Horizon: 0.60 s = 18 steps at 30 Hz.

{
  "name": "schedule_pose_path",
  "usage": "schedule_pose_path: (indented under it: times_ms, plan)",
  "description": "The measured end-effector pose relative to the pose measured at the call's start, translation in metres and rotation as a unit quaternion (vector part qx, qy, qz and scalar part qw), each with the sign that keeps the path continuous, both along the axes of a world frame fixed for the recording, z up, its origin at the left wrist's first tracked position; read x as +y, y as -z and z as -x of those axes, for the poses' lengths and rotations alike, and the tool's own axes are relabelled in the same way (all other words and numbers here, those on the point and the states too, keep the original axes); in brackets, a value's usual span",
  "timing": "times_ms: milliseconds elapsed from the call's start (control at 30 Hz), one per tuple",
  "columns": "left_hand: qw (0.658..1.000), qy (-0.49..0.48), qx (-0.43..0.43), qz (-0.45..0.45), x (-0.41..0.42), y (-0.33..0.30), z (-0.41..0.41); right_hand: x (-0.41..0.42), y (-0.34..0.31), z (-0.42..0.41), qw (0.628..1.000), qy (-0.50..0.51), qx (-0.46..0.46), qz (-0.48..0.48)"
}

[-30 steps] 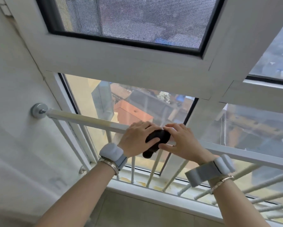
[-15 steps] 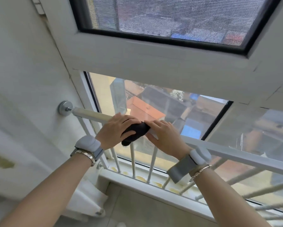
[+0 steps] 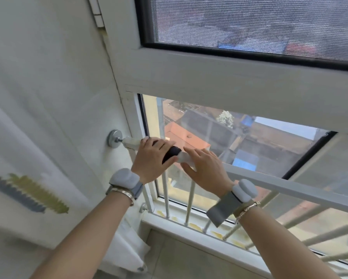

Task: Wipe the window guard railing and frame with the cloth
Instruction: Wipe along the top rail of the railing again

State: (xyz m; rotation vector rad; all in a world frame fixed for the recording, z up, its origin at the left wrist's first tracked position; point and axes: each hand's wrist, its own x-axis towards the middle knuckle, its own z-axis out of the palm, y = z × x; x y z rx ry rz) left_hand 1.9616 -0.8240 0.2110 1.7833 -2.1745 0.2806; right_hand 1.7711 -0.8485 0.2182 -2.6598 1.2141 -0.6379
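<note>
Our left hand [image 3: 151, 158] grips the dark bunched cloth [image 3: 172, 153] around the white metal top rail [image 3: 290, 188] near its wall end; our right hand [image 3: 203, 170] rests flat-fingered beside. Bars and frame appear outstanding.

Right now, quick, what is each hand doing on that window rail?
Left hand: curled round the dark cloth, holding it on the top rail.
Right hand: open, fingers fairly straight, resting on the rail beside the cloth.

an upper-floor home: screened window [image 3: 249, 23], white guard railing [image 3: 290, 190], rooftops [image 3: 189, 135] below.
</note>
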Motion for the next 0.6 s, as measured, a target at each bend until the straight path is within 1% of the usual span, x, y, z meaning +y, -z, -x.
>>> schedule_pose_path:
  times_ms: [67, 100, 167, 200, 233, 300, 333, 367, 467, 600]
  plan:
    - [0.997, 0.049, -0.031, 0.045, -0.005, 0.008, -0.015, -0.001, 0.001, -0.003, 1.0, 0.0, 0.005, 0.005]
    - [0.994, 0.086, -0.042, 0.049, -0.007, 0.009, -0.025, -0.001, 0.002, -0.004, 1.0, 0.0, 0.007, 0.009]
    - [0.988, 0.15, -0.028, 0.038, -0.011, 0.001, -0.041, -0.002, 0.003, -0.004, 1.0, 0.004, 0.01, 0.016]
    - [0.987, 0.154, -0.007, 0.043, -0.013, -0.007, -0.048, -0.002, 0.003, -0.004, 1.0, 0.005, 0.012, 0.015]
    - [0.988, 0.139, 0.015, 0.06, -0.014, -0.017, -0.053, -0.002, 0.003, -0.005, 1.0, 0.006, 0.015, 0.014]
    - [0.99, 0.078, 0.048, 0.109, -0.015, -0.033, -0.062, -0.002, 0.003, -0.005, 1.0, 0.006, 0.02, 0.015]
    - [0.99, 0.049, 0.062, 0.116, -0.014, -0.036, -0.067, -0.002, 0.004, -0.006, 1.0, 0.005, 0.021, 0.016]
    - [0.991, 0.025, 0.073, 0.105, -0.013, -0.036, -0.072, -0.003, 0.004, -0.006, 1.0, 0.007, 0.023, 0.016]
    - [0.995, -0.055, 0.082, 0.033, -0.011, -0.024, -0.081, -0.004, 0.004, -0.006, 0.999, 0.012, 0.028, 0.019]
    - [0.989, -0.113, 0.094, 0.032, -0.017, -0.008, -0.073, -0.003, 0.004, -0.004, 0.999, 0.008, 0.032, 0.021]
